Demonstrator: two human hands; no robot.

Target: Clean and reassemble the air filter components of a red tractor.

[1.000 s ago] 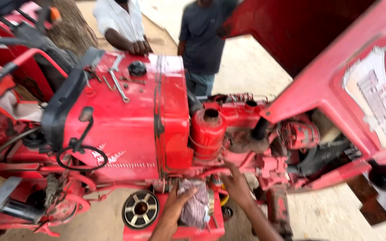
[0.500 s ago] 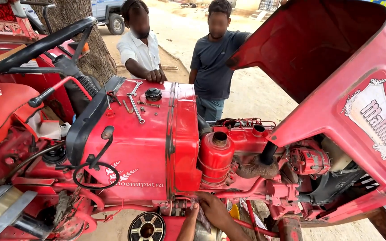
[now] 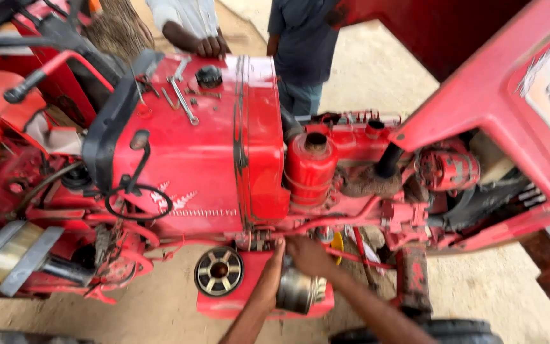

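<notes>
— What is the left hand [image 3: 274, 271] doing?
— Closing its grip round the grey canister [image 3: 297, 292] under the red tank [image 3: 211, 146]; right hand [image 3: 310, 256] is steadying the top (keeping it upright seems wise).

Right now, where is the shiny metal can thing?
In the head view the metal canister sits low at centre, under the red tank, between the left hand and right hand.
</notes>
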